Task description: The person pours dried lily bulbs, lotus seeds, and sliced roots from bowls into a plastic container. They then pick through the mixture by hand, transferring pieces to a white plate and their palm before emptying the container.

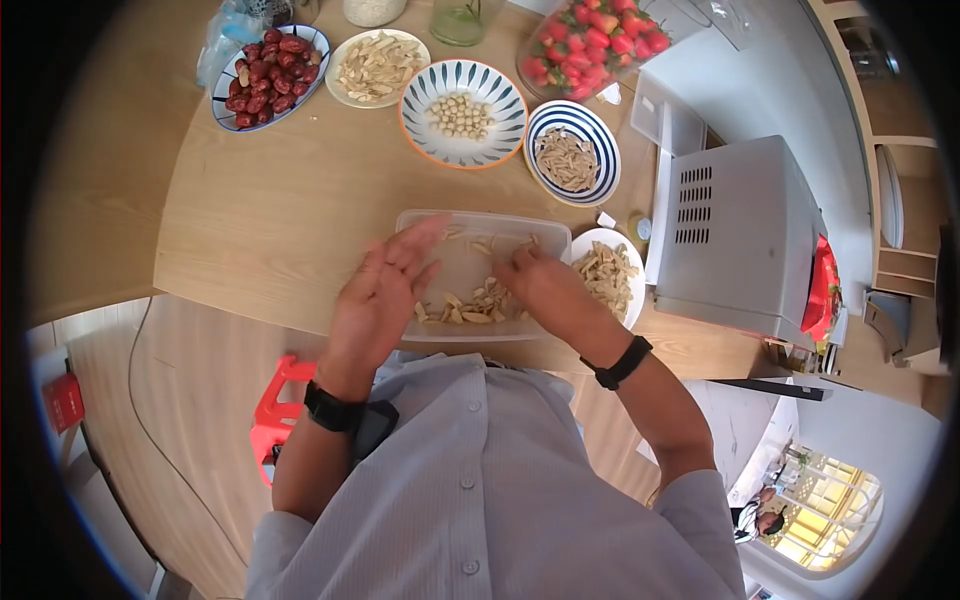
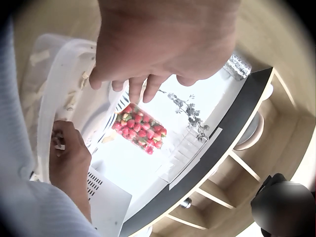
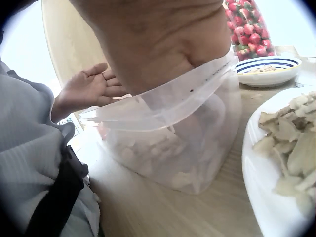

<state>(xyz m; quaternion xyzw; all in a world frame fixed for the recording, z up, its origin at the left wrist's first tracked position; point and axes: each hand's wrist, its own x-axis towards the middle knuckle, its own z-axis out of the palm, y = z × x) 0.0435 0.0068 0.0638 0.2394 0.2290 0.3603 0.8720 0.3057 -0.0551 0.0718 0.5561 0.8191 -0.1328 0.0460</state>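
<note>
A clear plastic tub (image 1: 408, 232) sits at the table's front edge, with pale dried slices (image 1: 480, 305) along its near side. My left hand (image 1: 385, 290) is over the tub's left end, palm turned inward and fingers extended, holding nothing. Down inside the tub, my right hand (image 1: 550, 290) has its fingers curled around a few slices; the left wrist view shows pale bits at the fingertips of this right hand (image 2: 69, 153). The tub's wall (image 3: 207, 148) partly hides those fingers in the right wrist view. Just right of the tub, a white plate (image 3: 253, 163) carries more slices (image 3: 291, 143).
Behind the tub stand a blue-striped bowl (image 1: 612, 165), an orange-rimmed bowl (image 1: 412, 130) of round pale pieces, a plate of slices (image 1: 375, 68) and red dates (image 1: 265, 85). Strawberries (image 1: 595, 45) sit farther back. A grey vented appliance (image 1: 735, 240) borders the right.
</note>
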